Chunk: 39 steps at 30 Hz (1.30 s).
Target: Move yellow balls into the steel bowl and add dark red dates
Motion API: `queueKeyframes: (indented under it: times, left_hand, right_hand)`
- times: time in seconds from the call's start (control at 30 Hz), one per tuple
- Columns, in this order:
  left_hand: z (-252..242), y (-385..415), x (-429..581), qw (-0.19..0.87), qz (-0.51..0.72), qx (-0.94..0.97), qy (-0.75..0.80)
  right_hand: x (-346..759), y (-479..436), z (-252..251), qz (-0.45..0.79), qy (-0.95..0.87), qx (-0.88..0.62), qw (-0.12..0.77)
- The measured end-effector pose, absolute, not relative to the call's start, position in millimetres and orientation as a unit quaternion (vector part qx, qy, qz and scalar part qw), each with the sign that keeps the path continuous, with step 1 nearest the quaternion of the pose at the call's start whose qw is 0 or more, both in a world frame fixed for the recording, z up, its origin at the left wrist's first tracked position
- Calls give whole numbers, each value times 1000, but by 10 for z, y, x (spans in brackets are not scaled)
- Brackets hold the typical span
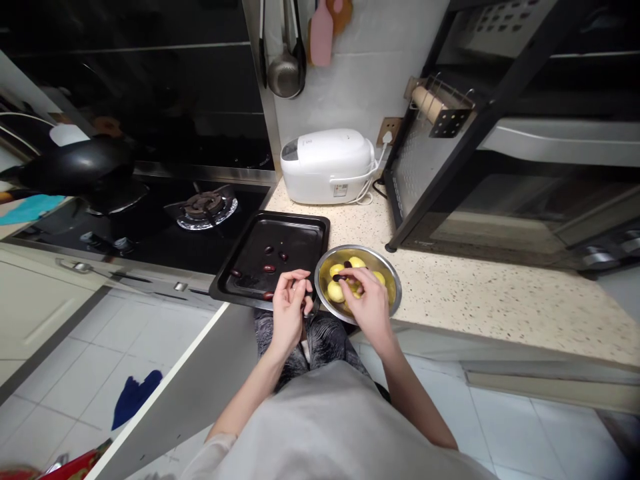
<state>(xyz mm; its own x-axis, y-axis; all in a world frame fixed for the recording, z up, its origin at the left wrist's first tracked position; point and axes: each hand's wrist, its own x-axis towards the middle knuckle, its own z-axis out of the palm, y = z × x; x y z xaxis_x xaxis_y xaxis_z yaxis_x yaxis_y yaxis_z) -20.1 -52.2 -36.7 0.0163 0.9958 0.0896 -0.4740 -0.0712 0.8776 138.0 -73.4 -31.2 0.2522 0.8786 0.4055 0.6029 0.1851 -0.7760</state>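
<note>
My right hand (pixel 369 300) is over the metal bowl (pixel 399 293), its thumb and fingertips closed on a small dark oval fruit (pixel 339 277), like a grape or date. Several round yellow balls (pixel 335 291) lie in the bowl, with another dark piece (pixel 348 265) among them. My left hand (pixel 290 303) hovers at the front right corner of the black baking tray (pixel 250 243), fingers curled in; whatever they hold, if anything, is too small to make out. Several dark red oval fruits (pixel 269 269) lie scattered on the tray, one (pixel 269 296) right beside my left hand.
Behind the tray stands a white appliance (pixel 327 167) with its cord plugged into the wall. A gas hob (pixel 205 207) with a black wok (pixel 75 167) is at left. To the right is a black oven (pixel 525 200). An open drawer or door (pixel 165 393) juts out at lower left.
</note>
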Motion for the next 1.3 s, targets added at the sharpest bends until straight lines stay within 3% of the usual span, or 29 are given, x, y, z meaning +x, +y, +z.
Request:
queueKeyframes:
  times: [0.13,0.43,0.73,0.87,1.3]
  left_hand:
    - [-350,-506,-236,639,600,350,331]
    - [-358,-555,-266,668,578,374,282]
    - [-418,-557,-237,621,605,406,287]
    - [-458,-585,-234,608,589,462,264]
    - [-450,-657,-229,598,515,571,224]
  right_hand:
    - [1438,-683,-378,45,-623,-661,416]
    - [1437,-660,-404,-17,-653,-677,341]
    - [1340,-870,-290,76,-706,-539,453]
    - [1196,-1008,-295,129,-739,-486,448]
    - [1308,-1049,-349,164,-727,-509,431]
